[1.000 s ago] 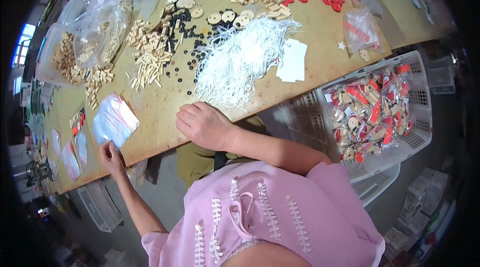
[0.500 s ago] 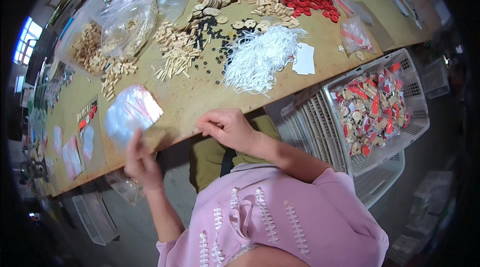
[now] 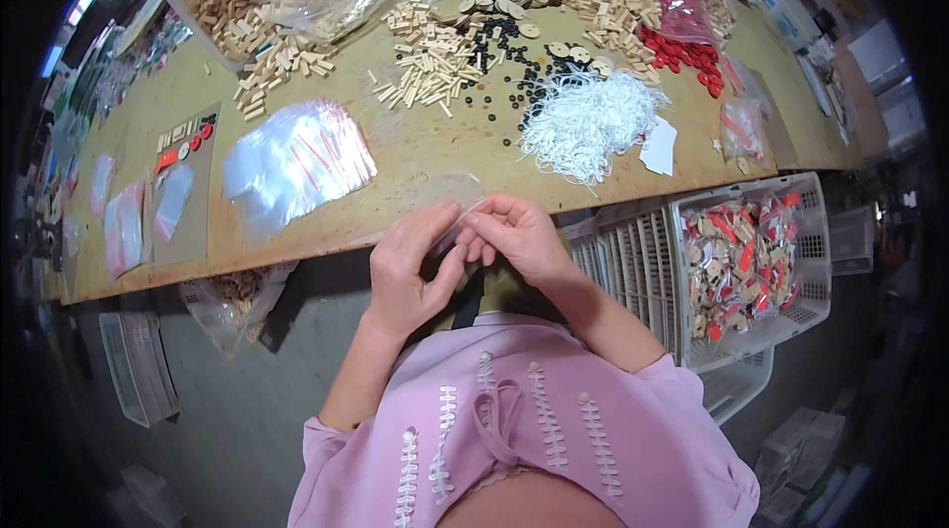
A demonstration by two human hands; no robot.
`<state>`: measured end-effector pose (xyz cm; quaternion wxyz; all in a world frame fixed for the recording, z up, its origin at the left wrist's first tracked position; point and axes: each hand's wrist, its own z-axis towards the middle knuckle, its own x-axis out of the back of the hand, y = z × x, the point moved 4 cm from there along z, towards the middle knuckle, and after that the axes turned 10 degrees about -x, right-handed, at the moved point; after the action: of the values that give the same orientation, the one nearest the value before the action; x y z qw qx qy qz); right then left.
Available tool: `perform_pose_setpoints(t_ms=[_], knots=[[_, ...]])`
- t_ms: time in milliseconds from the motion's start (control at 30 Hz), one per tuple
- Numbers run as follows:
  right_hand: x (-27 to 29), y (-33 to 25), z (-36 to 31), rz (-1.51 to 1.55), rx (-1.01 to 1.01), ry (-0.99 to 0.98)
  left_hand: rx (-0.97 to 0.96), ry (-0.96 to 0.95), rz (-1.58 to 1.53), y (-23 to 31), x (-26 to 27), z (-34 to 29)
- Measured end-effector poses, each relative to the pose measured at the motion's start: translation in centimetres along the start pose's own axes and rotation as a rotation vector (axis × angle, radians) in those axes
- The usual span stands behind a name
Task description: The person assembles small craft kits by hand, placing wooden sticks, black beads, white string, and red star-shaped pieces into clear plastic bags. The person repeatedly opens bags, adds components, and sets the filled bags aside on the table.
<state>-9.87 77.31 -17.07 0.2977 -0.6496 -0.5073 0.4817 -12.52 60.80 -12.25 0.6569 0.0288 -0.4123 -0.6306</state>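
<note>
Head view, first entry: what is the largest thing you record?

— The table [image 3: 415,142], yellowish and worn, spanning the scene from where I stand. Next, a white crate [image 3: 813,266] to the person's right, filled with clear packets [image 3: 741,271] of red and wooden pieces.

— Mid-sized items?

— A fan of clear bags [image 3: 297,157] with red lines, flat near the table's front edge. Right of it, a tangled heap of white string [image 3: 588,128].

— And the hands?

— Both at the front edge, close together. Right hand [image 3: 519,236]: thumb and forefinger pinching a clear plastic bag [image 3: 437,190]. Left hand [image 3: 410,261]: fingers against the same bag, thumb set apart; whether it grips, I cannot tell.

— Bag position?

— Over the table's edge, between fan and string. Contact with the tabletop: cannot tell.

— Smallest?

— Black beads [image 3: 507,142], scattered left of the string.
</note>
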Motion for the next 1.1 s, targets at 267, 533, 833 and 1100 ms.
perform_pose_setpoints(t_ms=[267, 533, 833, 1100], knots=[[0.8, -1.3, 0.7, -0.096, 0.034, 0.044, 0.333, -0.021, -0.360, -3.3, -1.1, 0.5], [0.3, -1.7, 0.4, -0.129, -0.112, 0.047, 0.414, 0.034, -0.006, -4.5, -1.6, 1.1], [2.6, -2.2, 1.0, 0.132, -0.157, 0.023, -0.048, -0.214, 0.005, -2.3, -1.3, 0.6], [-2.6, -7.9, -1.9, -0.942, 0.641, -0.104, -0.177, -0.358, -0.118, -1.6, 4.6, 1.7]])
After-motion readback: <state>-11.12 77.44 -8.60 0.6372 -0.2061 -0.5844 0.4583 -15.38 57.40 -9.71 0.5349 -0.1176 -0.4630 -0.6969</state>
